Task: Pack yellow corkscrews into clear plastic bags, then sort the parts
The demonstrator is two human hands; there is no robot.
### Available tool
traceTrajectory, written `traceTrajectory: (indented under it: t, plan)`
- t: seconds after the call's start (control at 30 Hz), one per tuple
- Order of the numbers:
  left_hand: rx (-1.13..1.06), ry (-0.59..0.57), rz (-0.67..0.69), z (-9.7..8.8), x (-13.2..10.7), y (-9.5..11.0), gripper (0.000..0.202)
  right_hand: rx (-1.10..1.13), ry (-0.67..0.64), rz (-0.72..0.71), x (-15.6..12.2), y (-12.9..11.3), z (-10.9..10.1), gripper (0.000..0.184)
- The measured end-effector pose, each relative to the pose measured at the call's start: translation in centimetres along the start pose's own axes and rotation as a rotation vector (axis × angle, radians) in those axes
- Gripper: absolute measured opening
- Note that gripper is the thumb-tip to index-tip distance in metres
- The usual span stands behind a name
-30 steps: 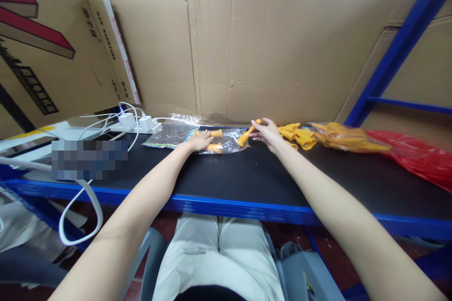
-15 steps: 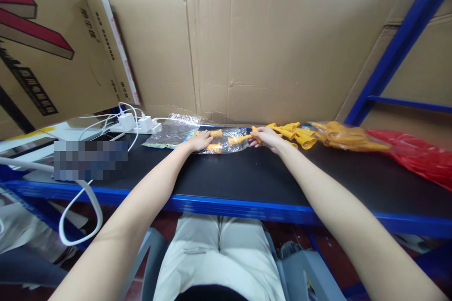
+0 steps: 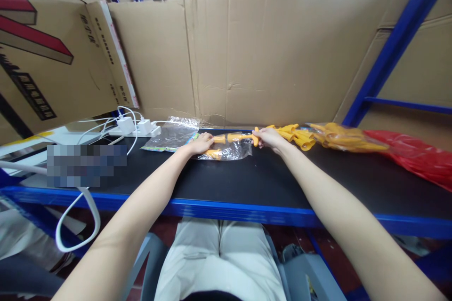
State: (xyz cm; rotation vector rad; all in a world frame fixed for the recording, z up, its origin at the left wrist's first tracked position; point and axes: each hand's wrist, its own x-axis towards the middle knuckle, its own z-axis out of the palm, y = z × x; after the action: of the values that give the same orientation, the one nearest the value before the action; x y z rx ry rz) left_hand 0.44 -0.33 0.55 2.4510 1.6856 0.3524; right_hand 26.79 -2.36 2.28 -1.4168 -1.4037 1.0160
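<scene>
A clear plastic bag [image 3: 236, 151] lies in front of me, with a second yellow plastic piece [image 3: 213, 153] inside it. My left hand [image 3: 202, 143] grips the bag near its left part, fingers curled over the film. Between thumb and fingers, my right hand [image 3: 270, 139] holds the hooked or crossbar end of a yellow plastic piece with a flared end [image 3: 240, 137]. Its far part reaches into the bag, close to my left fingers. Right beside my right hand is a pile of similar yellow pieces [image 3: 302, 138]. Under my left hand lies a flat clear bag with a coloured edge [image 3: 173, 132].
On the right rest a filled bag of yellow pieces [image 3: 344, 137] and a red plastic bag [image 3: 413, 153]. To the left are a power strip with white chargers [image 3: 132, 125] and a looping white cable [image 3: 95, 216]. Cardboard [image 3: 275, 56] walls the back; a blue rail [image 3: 233, 210] edges the black shelf.
My right hand has pushed the yellow piece leftward, further into the bag. My left fingers have drawn in on the bag, and its right end has shifted slightly.
</scene>
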Motion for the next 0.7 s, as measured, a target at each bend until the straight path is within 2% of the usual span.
traceTrajectory:
  t: [0.27, 0.7]
  plan:
    - [-0.044, -0.015, 0.012, 0.1, -0.1, 0.0, 0.046, -0.082, 0.058, -0.083, -0.7, -0.7, 0.7, 0.033]
    - [-0.069, -0.034, 0.093, 0.0, 0.2, -0.3, 0.033, -0.06, 0.08, -0.039, -1.0, -1.1, 1.0, 0.032]
